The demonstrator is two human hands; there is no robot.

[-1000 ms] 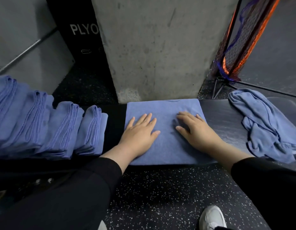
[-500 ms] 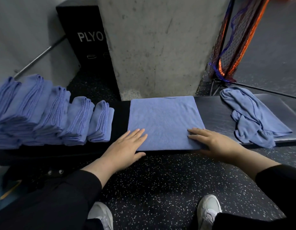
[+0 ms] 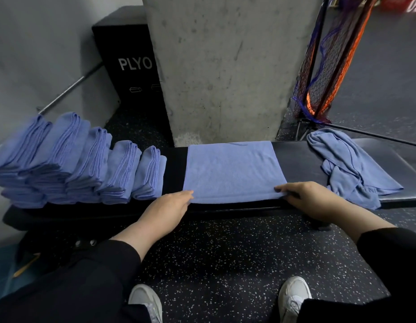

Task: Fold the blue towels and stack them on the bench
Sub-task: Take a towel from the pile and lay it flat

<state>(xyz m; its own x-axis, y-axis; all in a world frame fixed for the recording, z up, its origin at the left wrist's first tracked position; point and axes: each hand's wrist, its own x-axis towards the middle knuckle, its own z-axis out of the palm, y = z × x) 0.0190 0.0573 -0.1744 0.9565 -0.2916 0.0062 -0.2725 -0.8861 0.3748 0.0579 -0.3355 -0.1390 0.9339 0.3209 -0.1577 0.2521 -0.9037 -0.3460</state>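
Observation:
A half-folded blue towel [image 3: 232,171] lies flat across the middle of the black bench [image 3: 297,159]. My left hand [image 3: 166,209] is at its near left corner and pinches the edge with its fingertips. At the near right corner, my right hand [image 3: 311,201] has its fingers on top of the cloth and grips it. A row of folded blue towels [image 3: 69,164] stands in leaning stacks on the bench's left part. A crumpled blue towel [image 3: 349,166] lies loose on the right part.
A concrete pillar [image 3: 221,66] rises right behind the bench, with a black plyo box [image 3: 130,66] to its left. An orange and blue net on a stand [image 3: 328,59] is at the back right. My white shoes [image 3: 293,297] stand on the speckled floor below.
Both hands slid from the middle of the flat towel back to its near edge and now hold its two near corners. The camera view has lifted and pulled back.

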